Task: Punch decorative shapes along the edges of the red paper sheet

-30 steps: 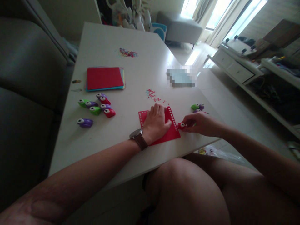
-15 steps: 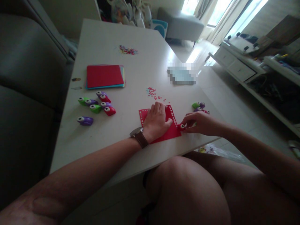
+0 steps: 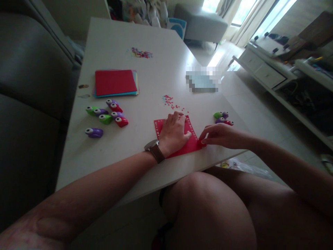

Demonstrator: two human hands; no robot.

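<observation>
Under my left hand (image 3: 173, 132) a sheet of red paper (image 3: 188, 147) lies on the table, rows of small punched holes along its left and right edges. The left fingers rest on the sheet, thumb apart. My right hand (image 3: 217, 135) grips a small red craft punch (image 3: 201, 143) at the sheet's right edge, near its lower corner. Fingers cover most of the punch. Beyond the sheet are scattered red paper bits (image 3: 169, 100). Past my right hand stand several more punches (image 3: 221, 116) in green, purple and red.
On the left of the white table (image 3: 125, 152) are several coloured punches (image 3: 105, 119), with a lone purple punch (image 3: 94, 132) nearer me. Behind them lies a stack of coloured paper (image 3: 116, 82). Farther back is a pile of confetti (image 3: 142, 53). A blurred pale item (image 3: 201, 81) lies near the right edge.
My right fingers have come down over the top of the red punch, which now sits slightly lower along the sheet's right edge. My left hand stays on the paper.
</observation>
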